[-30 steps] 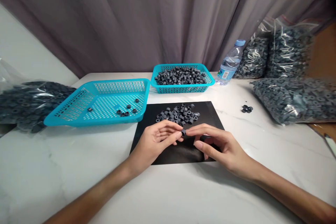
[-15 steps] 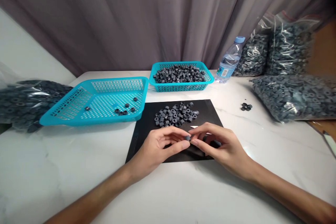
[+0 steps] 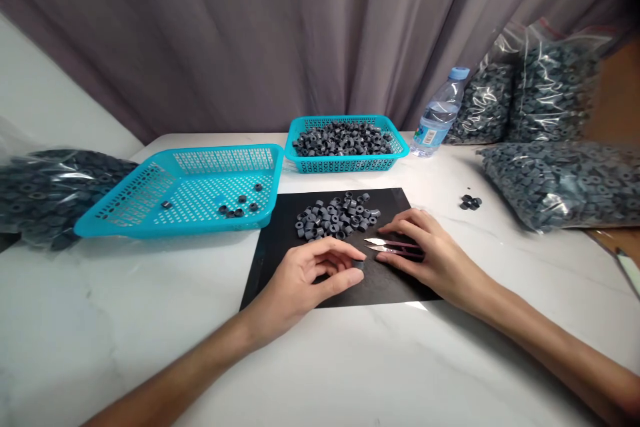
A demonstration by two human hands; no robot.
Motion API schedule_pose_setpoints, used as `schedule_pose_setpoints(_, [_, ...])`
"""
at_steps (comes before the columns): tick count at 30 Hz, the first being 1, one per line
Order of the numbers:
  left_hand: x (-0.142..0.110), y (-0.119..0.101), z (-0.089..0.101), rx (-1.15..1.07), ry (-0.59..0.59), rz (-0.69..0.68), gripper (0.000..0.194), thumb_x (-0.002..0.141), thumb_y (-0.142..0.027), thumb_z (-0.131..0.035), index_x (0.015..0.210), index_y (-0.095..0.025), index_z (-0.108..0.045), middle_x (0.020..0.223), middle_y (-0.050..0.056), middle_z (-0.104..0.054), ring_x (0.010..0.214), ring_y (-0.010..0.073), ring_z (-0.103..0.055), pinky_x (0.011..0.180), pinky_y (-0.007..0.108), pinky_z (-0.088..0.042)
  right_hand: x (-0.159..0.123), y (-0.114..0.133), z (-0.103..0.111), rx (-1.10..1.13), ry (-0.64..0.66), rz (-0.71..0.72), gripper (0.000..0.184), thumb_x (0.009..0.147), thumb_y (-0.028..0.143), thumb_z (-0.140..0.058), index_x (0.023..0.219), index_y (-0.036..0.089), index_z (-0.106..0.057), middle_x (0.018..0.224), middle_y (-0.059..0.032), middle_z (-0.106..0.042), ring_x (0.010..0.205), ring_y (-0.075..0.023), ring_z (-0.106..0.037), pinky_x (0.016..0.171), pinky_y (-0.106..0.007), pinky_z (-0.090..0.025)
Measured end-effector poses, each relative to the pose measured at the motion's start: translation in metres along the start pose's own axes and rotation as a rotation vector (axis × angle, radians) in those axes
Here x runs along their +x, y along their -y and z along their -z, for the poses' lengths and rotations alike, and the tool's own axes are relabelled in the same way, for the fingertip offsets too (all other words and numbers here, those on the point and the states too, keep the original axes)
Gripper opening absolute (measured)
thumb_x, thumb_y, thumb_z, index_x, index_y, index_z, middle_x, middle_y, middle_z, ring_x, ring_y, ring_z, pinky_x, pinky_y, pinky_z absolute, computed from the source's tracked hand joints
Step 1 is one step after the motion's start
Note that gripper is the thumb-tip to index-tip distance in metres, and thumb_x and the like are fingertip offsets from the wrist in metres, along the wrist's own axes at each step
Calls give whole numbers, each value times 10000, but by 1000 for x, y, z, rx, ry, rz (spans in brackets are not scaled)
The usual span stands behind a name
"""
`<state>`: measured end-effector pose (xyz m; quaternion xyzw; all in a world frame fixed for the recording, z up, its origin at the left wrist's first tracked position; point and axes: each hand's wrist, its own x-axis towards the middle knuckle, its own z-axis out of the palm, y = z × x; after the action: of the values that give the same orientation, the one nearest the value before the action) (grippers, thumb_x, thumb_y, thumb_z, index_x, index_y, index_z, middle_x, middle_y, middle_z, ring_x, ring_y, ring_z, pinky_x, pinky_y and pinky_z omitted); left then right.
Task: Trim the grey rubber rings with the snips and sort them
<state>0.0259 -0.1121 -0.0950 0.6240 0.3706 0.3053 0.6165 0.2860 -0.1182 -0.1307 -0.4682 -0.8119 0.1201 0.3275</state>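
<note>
My left hand (image 3: pixel 313 273) pinches a small dark grey plastic ring (image 3: pixel 359 265) between thumb and fingertips, above the black mat (image 3: pixel 345 290). To its right, my right hand (image 3: pixel 425 247) is closed around a pair of thread snips (image 3: pixel 395 248). The snips' two pointed blades are apart and point left, toward the left hand's fingertips; the handle end is partly hidden by the right hand. Just beyond both hands, a loose pile of grey plastic rings (image 3: pixel 333 217) lies on the mat.
A teal basket (image 3: pixel 175 235) at left holds several rings; another basket (image 3: pixel 345 165) behind is full of them. A water bottle (image 3: pixel 437 113) stands near bags of rings (image 3: pixel 565 187) at right. Another bag (image 3: pixel 65 193) lies at left. Several dark pieces (image 3: pixel 470 202) sit on the table.
My right hand has moved away from the ring to the right and closed around the thread snips, which now show more fully. My left hand still holds the ring in place.
</note>
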Motion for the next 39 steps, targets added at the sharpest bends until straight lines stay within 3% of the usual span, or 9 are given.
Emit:
schedule_pose_setpoints(5, [0,-3,-1,40,-3,-15,166,873,-292,-765,1015,-212,-733,945,-8,-662,845,105,-593,803,214,-496,-2,7,-3,-135,3,38,198,1025,334,-556,1038,178,-677,990,-86,-636,867,-203,-622,776,-362,-540])
schedule_pose_setpoints(10, [-1,-3,0,84,-5,-14,151,922,-315,-707,1046,-234,-736,941,-8,-663,869,114,-601,796,217,-485,-2,10,0,-223,36,32,242,1037,346,-522,1078,173,-686,1022,-105,-644,902,-225,-623,778,-370,-529])
schedule_pose_setpoints(13, [-1,-2,1,109,-16,-7,175,931,-341,-694,1067,-242,-741,954,-1,-663,863,123,-601,764,221,-483,0,5,7,-86,108,-140,228,995,405,-602,1104,218,-672,1007,-69,-651,874,-195,-623,751,-331,-516])
schedule_pose_setpoints(16, [0,-2,1,140,-32,-13,178,933,-353,-691,1061,-244,-748,967,4,-670,879,132,-611,770,228,-487,2,0,13,81,183,-343,304,919,485,-690,1064,222,-639,842,-14,-646,716,-163,-591,624,-288,-475])
schedule_pose_setpoints(18, [0,-2,1,150,-39,-19,175,934,-355,-691,1060,-250,-749,967,2,-673,877,130,-615,777,230,-490,3,0,14,154,222,-387,301,911,497,-692,996,216,-626,774,2,-629,666,-154,-564,581,-275,-443])
schedule_pose_setpoints(25, [0,2,2,152,-36,-16,181,928,-369,-698,1059,-254,-746,968,2,-665,876,134,-617,772,235,-501,1,12,5,64,103,-248,246,1024,414,-533,894,209,-573,803,-14,-616,698,-151,-568,629,-277,-415])
schedule_pose_setpoints(31, [-1,1,1,139,-57,-24,192,925,-372,-697,1043,-226,-738,936,14,-650,859,144,-604,745,241,-511,-3,26,3,368,1,-306,265,1059,451,-451,932,222,-490,658,43,-516,521,-110,-470,508,-245,-365])
schedule_pose_setpoints(35, [0,0,1,115,-68,-32,200,921,-377,-699,1034,-216,-737,926,19,-631,843,145,-589,711,234,-520,-2,33,5,378,-24,-261,369,1081,446,-387,992,196,-643,748,-18,-547,670,-145,-521,599,-267,-402])
schedule_pose_setpoints(39, [1,1,1,88,-70,-29,188,920,-361,-704,1037,-217,-733,932,16,-625,837,138,-589,699,222,-524,-3,36,7,423,37,-196,367,1086,407,-401,1216,226,-692,892,-48,-603,827,-165,-573,751,-287,-457])
